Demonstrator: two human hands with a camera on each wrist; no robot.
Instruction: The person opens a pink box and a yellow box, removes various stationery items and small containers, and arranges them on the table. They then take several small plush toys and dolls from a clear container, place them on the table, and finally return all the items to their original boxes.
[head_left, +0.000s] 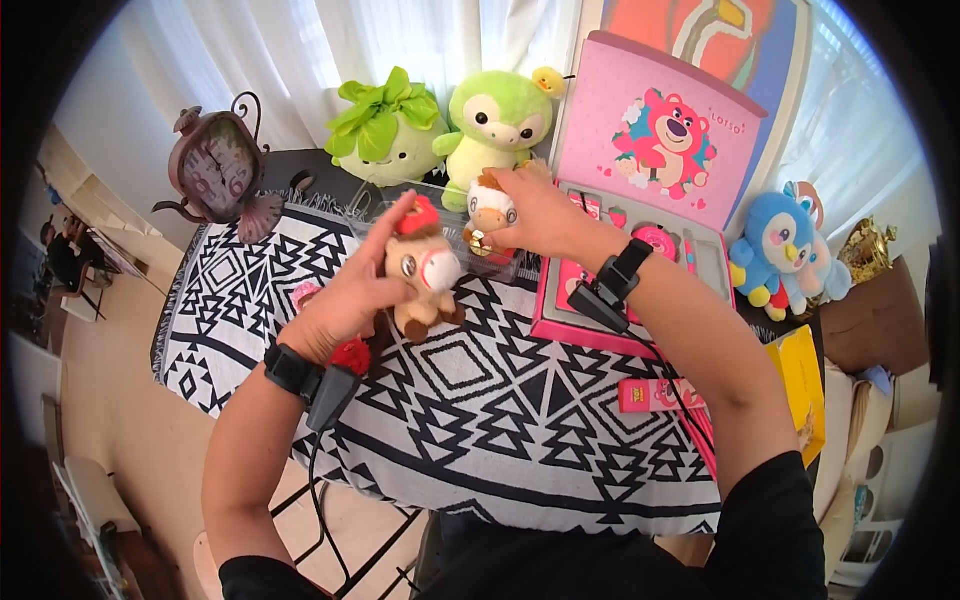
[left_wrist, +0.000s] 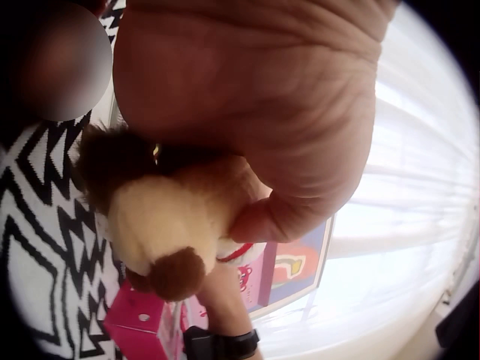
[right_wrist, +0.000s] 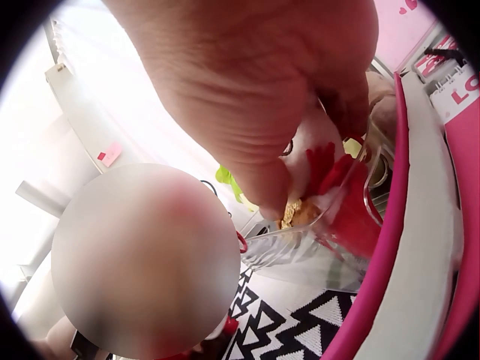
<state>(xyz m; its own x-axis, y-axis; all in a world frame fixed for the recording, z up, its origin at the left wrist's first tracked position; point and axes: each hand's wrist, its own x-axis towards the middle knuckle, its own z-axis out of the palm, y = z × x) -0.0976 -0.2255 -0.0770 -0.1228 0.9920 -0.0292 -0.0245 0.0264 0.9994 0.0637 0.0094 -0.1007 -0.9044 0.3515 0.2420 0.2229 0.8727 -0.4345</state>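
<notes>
My left hand (head_left: 345, 300) grips a small tan plush horse (head_left: 425, 275) with a white muzzle and something red on top of its head. Its brown feet hang just over the patterned cloth, and the left wrist view shows my thumb pressed to its body (left_wrist: 154, 232). My right hand (head_left: 550, 215) pinches a white plush horse (head_left: 488, 215) with a brown tuft and a gold ornament on its front. In the right wrist view this toy's red lower part overlaps a clear plastic box (right_wrist: 289, 251). Fingers hide much of both toys.
A green leafy plush (head_left: 385, 135) and a green plush (head_left: 490, 140) sit behind the clear box. An open pink bear gift box (head_left: 640, 130) stands right, near a blue penguin plush (head_left: 785, 240). A clock (head_left: 215, 170) is left; a red fuzzy thing (head_left: 352, 357) lies by my left wrist.
</notes>
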